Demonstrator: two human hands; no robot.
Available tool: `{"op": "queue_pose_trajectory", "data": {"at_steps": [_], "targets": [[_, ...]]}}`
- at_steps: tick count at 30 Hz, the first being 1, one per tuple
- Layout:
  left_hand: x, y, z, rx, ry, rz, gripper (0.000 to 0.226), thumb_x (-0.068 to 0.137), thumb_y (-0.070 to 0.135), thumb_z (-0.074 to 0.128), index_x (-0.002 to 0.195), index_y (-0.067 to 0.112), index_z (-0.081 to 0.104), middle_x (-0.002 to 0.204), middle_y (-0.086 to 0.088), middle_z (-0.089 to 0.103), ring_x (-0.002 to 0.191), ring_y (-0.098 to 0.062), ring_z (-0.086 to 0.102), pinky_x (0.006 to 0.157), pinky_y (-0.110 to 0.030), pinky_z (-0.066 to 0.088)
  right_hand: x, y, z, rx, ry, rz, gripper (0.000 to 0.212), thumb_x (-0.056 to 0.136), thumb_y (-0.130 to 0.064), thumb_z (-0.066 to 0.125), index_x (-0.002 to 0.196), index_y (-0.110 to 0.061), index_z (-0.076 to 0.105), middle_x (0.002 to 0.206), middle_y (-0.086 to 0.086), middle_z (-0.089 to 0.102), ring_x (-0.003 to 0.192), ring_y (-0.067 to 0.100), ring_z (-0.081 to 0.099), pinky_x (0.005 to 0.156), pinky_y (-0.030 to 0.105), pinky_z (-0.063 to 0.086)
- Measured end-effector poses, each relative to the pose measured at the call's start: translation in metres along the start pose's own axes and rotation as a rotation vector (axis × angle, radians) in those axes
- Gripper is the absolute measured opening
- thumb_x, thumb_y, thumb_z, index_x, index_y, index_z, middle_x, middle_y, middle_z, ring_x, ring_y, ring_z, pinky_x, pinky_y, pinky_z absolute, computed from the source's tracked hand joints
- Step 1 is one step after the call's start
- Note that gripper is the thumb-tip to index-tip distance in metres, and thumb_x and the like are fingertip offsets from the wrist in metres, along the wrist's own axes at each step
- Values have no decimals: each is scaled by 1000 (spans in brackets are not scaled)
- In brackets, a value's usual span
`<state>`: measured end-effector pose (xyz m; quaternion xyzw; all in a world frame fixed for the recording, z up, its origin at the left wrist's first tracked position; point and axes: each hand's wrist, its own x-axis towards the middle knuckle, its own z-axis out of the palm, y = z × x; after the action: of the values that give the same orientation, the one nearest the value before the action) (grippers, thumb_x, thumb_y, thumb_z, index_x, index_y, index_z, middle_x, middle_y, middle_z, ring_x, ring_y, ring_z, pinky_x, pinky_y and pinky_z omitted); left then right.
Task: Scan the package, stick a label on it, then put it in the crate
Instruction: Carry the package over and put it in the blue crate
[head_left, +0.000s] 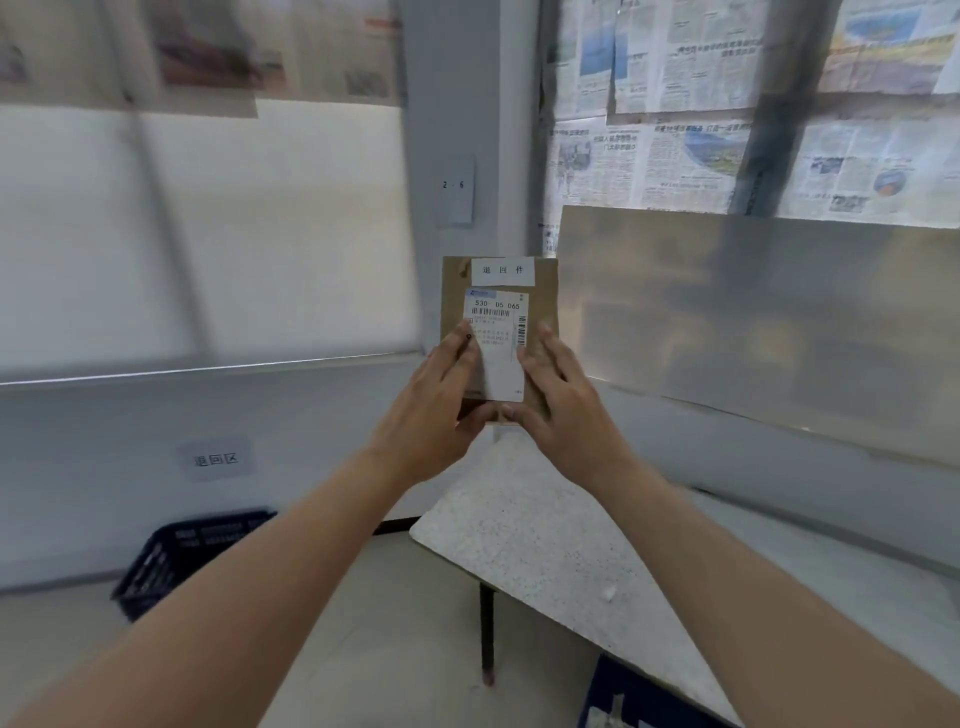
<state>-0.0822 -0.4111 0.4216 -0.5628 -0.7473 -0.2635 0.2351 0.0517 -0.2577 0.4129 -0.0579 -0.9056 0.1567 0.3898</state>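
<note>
While the white speckled tabletop (540, 545) stands below and the dark blue slatted plastic crate (182, 556) sits on the floor at lower left, the flat brown cardboard package (543, 306) is held upright in mid-air. Left hand (431, 410) and right hand (566, 410) clasp its lower edges, fingers extended over the white barcode shipping label (496, 332); a small white printed label (502, 270) tops it.

The left hand (434, 410) and right hand (558, 405) cover the lower part of the brown package (543, 306), hiding its bottom corners. The shipping label's (498, 343) small print is illegible. The dark crate (176, 556) is blurred.
</note>
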Motion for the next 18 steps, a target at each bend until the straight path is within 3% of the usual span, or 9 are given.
{"op": "queue_pose_trajectory", "data": {"at_steps": [4, 9, 18], "targets": [[-43, -65, -35, 41, -10, -40, 82, 94, 43, 56, 158, 0, 28, 169, -13, 18, 154, -28, 26, 121, -45, 34, 15, -52, 63, 44, -15, -15, 71, 96, -28, 73, 154, -1, 43, 168, 19, 24, 156, 31, 24, 123, 35, 24], [-93, -149, -77, 71, -30, -72, 83, 97, 44, 58, 160, 2, 24, 171, -11, 13, 156, -26, 21, 121, -45, 33, 40, -117, 143, 97, -46, -35, 72, 96, -26, 75, 155, -1, 42, 168, 20, 24, 157, 32, 24, 124, 45, 29], [-156, -270, -127, 95, -31, -192, 84, 97, 47, 55, 159, 0, 24, 170, -14, 15, 157, -26, 18, 124, -45, 28, 90, -196, 265, 157, -133, -94, 69, 97, -27, 73, 154, -2, 44, 168, 19, 24, 154, 31, 29, 120, 31, 26]]}}
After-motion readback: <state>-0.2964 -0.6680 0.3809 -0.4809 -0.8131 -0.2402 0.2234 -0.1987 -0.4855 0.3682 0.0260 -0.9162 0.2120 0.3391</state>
